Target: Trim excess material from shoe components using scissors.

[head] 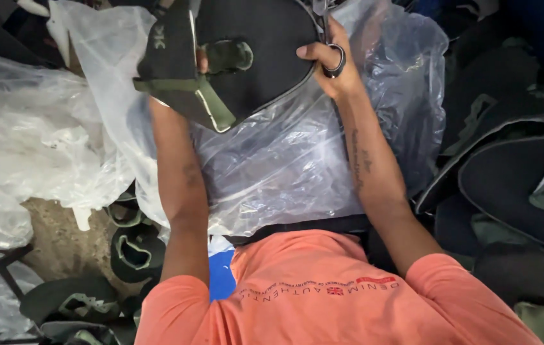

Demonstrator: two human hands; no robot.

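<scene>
The person holds a large black panel (265, 51), a rounded piece of dark fabric with a pale edge, up at the far middle of the scene over a sheet of clear plastic (285, 166) that lies across the lap. The left hand (203, 61) is mostly hidden behind the panel's olive strap (186, 86) and a small olive tab (230, 56); only a thumb shows, pressed against the tab, so it appears closed on that left edge. The right hand (333, 64) grips the panel's right rim, and its fingers also pass through the loops of scissors (331, 45) whose blades point far, along the rim; whether the blades are parted cannot be told. The risk lies there, by judgement: one hand both pinches the fabric and carries the scissors, so a slip of the grip could swing the blades into the panel's edge or toward the left thumb, which sits close across the piece. A cut started with the panel raised and unsupported could also wander, since the fabric can flex between the two hands. The plastic beneath is slick and crumpled; a dropped panel might slide off the lap toward the heap of black pieces (515, 172) on the right or the dirt floor (61, 236) at the near left, where more olive-trimmed pieces (134, 249) lie. The strap hangs loose below the left hand and could snag.
</scene>
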